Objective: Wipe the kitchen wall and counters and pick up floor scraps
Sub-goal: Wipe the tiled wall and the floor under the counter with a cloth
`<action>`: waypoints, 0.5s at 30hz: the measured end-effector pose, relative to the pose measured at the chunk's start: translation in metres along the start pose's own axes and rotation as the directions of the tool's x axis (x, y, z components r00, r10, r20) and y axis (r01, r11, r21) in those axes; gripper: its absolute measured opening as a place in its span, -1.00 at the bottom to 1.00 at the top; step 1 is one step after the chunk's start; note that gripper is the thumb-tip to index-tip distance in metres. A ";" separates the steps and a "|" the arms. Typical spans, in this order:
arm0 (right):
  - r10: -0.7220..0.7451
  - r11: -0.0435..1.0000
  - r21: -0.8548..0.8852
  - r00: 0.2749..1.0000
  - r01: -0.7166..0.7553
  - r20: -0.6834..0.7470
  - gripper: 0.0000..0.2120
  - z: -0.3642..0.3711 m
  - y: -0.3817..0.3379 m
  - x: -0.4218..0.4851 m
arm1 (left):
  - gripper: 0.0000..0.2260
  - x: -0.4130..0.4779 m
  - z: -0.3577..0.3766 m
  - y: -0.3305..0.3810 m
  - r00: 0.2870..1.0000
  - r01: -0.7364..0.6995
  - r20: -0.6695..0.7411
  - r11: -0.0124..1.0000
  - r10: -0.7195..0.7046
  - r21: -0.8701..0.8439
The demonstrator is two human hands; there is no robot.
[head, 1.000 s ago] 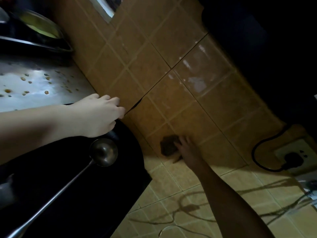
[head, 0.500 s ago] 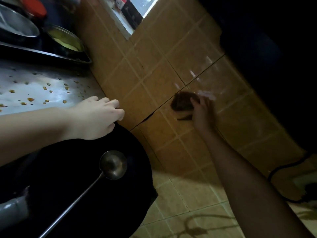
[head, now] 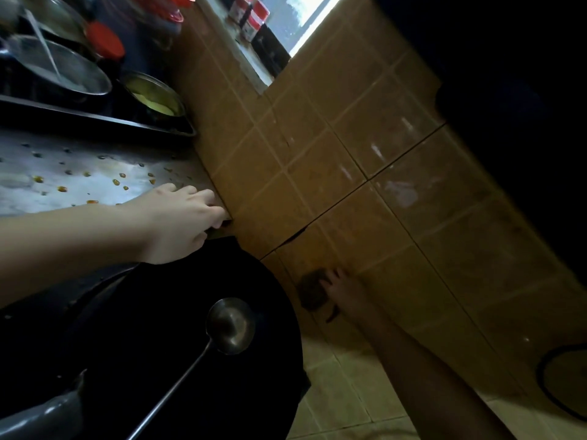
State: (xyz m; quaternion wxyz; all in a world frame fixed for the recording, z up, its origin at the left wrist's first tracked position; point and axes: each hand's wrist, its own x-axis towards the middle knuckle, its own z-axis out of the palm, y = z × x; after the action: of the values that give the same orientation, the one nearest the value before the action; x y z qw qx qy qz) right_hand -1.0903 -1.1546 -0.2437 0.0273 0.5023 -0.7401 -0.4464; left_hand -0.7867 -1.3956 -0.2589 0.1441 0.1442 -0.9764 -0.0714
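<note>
My right hand (head: 346, 293) presses a dark scrubbing pad (head: 311, 290) flat against the brown tiled wall (head: 317, 173), low down and just right of the black wok. Its fingers are spread over the pad's right side. My left hand (head: 178, 223) rests palm down on the steel counter (head: 79, 182), with the fingertips curled at the counter's corner against the wall and nothing visible in it. The counter is dotted with orange-brown drops. Wet streaks shine on the wall tiles higher up.
A large black wok (head: 190, 360) with a steel ladle (head: 230, 325) sits under my left arm. A dark tray (head: 95, 117) carries metal pans and a bowl of yellow food (head: 152, 95). Red-lidded jars (head: 254, 20) stand on the window sill. A black cable (head: 546, 385) loops at lower right, above the pale floor tiles (head: 336, 392).
My right hand has slid the pad down the wall, from beside the cracked grout line to near the wok's rim. My left hand has stayed on the counter.
</note>
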 end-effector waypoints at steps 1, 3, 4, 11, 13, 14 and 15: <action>0.015 1.000 -0.010 1.000 -0.015 -0.012 -0.50 0.002 0.004 -0.001 | -0.76 0.000 -0.001 0.000 1.000 0.003 0.000 1.000 -0.003 0.003; 0.030 0.999 -0.015 0.996 -0.032 -0.085 -0.48 -0.010 0.012 0.003 | -0.76 -0.001 -0.001 0.001 1.000 -0.002 0.015 1.000 0.002 0.009; 0.066 0.998 0.016 0.990 -0.064 -0.123 -0.47 -0.021 0.018 0.008 | -0.76 -0.001 -0.002 0.001 1.000 -0.003 0.029 1.000 0.002 0.014; 0.492 0.866 0.364 0.720 -0.344 -0.490 -0.40 -0.130 0.071 0.027 | -0.73 -0.003 -0.014 -0.005 0.998 0.045 0.038 0.995 -0.049 0.093; 0.557 0.825 0.437 0.644 -0.359 -0.525 -0.40 -0.147 0.075 0.032 | -0.74 -0.008 -0.018 -0.005 0.998 0.038 0.040 0.994 -0.042 0.099; 0.550 0.828 0.437 0.660 -0.351 -0.511 -0.44 -0.151 0.073 0.035 | -0.75 -0.011 -0.020 -0.006 0.998 0.037 0.038 0.994 -0.041 0.102; 0.530 0.831 0.468 0.682 -0.301 -0.503 -0.51 -0.150 0.070 0.041 | -0.76 -0.014 -0.022 -0.007 0.998 0.041 0.034 0.994 -0.045 0.102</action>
State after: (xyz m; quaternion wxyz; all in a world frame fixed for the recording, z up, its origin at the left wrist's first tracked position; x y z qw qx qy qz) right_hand -1.0873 -1.2740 -0.1224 0.2795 0.4309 -0.8520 -0.1016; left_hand -0.7651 -1.4005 -0.2429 0.1174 0.1711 -0.9779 -0.0277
